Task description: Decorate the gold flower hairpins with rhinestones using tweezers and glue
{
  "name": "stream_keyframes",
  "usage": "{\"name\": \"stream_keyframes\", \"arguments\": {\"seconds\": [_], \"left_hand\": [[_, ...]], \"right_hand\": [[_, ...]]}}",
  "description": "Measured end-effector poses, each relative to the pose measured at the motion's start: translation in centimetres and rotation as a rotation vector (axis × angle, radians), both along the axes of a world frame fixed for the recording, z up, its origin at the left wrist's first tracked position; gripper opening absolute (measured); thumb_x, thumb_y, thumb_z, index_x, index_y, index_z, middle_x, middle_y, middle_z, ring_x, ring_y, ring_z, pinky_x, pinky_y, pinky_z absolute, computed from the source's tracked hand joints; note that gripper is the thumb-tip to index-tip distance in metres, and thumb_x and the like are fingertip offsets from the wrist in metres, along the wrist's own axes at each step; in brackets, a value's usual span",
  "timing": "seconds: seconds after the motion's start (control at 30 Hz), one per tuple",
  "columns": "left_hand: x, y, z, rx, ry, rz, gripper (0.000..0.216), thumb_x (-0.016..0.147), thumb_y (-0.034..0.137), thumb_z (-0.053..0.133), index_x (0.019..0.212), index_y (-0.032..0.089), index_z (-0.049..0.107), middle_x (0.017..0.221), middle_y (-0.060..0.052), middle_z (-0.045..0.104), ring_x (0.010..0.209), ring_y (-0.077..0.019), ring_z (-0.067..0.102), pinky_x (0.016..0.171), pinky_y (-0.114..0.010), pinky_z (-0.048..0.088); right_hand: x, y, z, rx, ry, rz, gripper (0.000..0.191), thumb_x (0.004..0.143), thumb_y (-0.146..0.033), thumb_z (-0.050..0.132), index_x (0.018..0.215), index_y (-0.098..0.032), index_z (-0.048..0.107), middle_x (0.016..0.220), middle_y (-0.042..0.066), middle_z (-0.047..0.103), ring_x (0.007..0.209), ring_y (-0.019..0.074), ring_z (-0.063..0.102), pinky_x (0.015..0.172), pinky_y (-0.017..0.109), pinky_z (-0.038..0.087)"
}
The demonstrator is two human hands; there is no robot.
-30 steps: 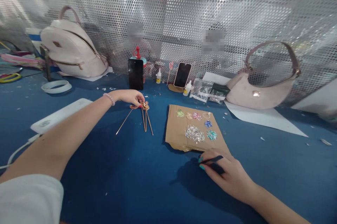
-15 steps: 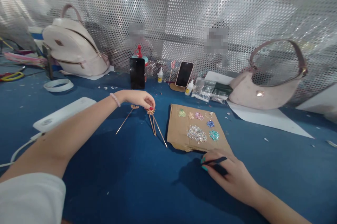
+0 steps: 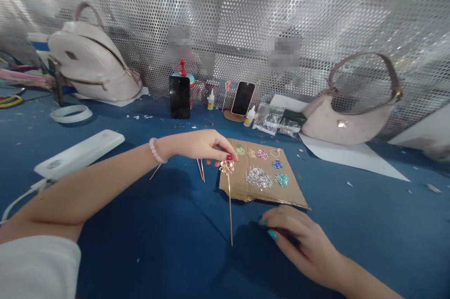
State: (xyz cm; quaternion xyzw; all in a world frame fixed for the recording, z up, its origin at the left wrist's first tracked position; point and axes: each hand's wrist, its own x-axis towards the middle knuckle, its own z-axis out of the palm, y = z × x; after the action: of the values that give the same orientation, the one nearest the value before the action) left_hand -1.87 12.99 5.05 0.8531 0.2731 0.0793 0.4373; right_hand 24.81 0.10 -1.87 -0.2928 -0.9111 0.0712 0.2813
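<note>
My left hand point(image 3: 207, 146) pinches a gold flower-headed hair stick point(image 3: 230, 205) by its flower, just over the near left edge of the cardboard. The long thin stem points down toward me. Behind that hand, stems of other gold hair sticks point(image 3: 200, 170) lie on the table, their heads hidden by the hand and wrist. My right hand point(image 3: 298, 245) is curled below the cardboard, closed on dark tweezers that are mostly hidden by the fingers. On the cardboard point(image 3: 246, 191) are small piles of coloured rhinestones, the largest a silver pile point(image 3: 258, 177).
Two phones point(image 3: 179, 97) point(image 3: 243, 98) stand at the back beside glue bottles point(image 3: 250, 116). Plastic bags point(image 3: 269, 118) lie near a pale handbag point(image 3: 348, 123). To the left are a backpack point(image 3: 94, 64), a tape roll point(image 3: 71, 114) and a white power bank-like block point(image 3: 80, 153).
My left hand has lifted one hair stick and brought it right and toward me, over the cardboard's edge. My right hand stays nearly in place, with the tweezers less visible.
</note>
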Motion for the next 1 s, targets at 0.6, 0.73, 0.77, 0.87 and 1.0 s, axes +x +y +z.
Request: {"name": "stream_keyframes", "arguments": {"seconds": [0.6, 0.73, 0.77, 0.87, 1.0], "left_hand": [[2.5, -2.7, -0.8, -0.177, 0.010, -0.078, 0.039, 0.085, 0.004, 0.038, 0.114, 0.016, 0.060, 0.095, -0.004, 0.065, 0.077, -0.0089, 0.060, 0.059, -0.015, 0.047], [2.6, -2.6, -0.8, -0.181, 0.031, -0.090, 0.036, 0.086, 0.006, 0.037, 0.111, 0.016, 0.060, 0.096, -0.004, 0.067, 0.073, -0.0085, 0.061, 0.058, -0.015, 0.047], [2.5, -2.6, -0.8, -0.179, 0.044, -0.096, 0.035, 0.087, 0.007, 0.038, 0.112, 0.017, 0.060, 0.096, -0.005, 0.067, 0.075, -0.0091, 0.061, 0.059, -0.016, 0.047], [1.9, -2.0, -0.3, -0.094, 0.148, -0.117, 0.033, 0.089, 0.012, 0.038, 0.114, 0.019, 0.059, 0.101, -0.004, 0.067, 0.082, -0.0110, 0.063, 0.062, -0.017, 0.047], [-0.6, 0.8, 0.1, 0.199, 0.330, 0.029, 0.032, 0.087, 0.019, 0.046, 0.116, 0.019, 0.059, 0.113, -0.005, 0.063, 0.091, -0.0145, 0.062, 0.075, -0.021, 0.045]], "right_hand": [[-1.4, -0.7, 0.4, 0.188, -0.353, 0.238, 0.037, 0.093, -0.009, 0.032, 0.123, -0.012, 0.054, 0.106, 0.010, 0.069, 0.072, 0.0168, 0.060, 0.065, 0.032, 0.047], [-1.3, -0.7, 0.6, 0.193, -0.355, 0.257, 0.037, 0.093, -0.008, 0.031, 0.123, -0.010, 0.054, 0.108, 0.011, 0.069, 0.073, 0.0172, 0.060, 0.065, 0.033, 0.048], [-1.3, -0.7, 0.6, 0.191, -0.353, 0.266, 0.037, 0.093, -0.008, 0.031, 0.123, -0.010, 0.054, 0.109, 0.011, 0.069, 0.073, 0.0173, 0.060, 0.065, 0.033, 0.048], [-1.3, -0.7, 0.8, 0.194, -0.338, 0.279, 0.037, 0.094, -0.008, 0.030, 0.121, -0.008, 0.055, 0.110, 0.012, 0.068, 0.074, 0.0176, 0.060, 0.066, 0.033, 0.048], [-1.4, -0.7, 0.8, 0.176, -0.338, 0.289, 0.034, 0.095, -0.011, 0.031, 0.118, -0.009, 0.056, 0.113, 0.010, 0.068, 0.075, 0.0177, 0.059, 0.068, 0.033, 0.048]]}}
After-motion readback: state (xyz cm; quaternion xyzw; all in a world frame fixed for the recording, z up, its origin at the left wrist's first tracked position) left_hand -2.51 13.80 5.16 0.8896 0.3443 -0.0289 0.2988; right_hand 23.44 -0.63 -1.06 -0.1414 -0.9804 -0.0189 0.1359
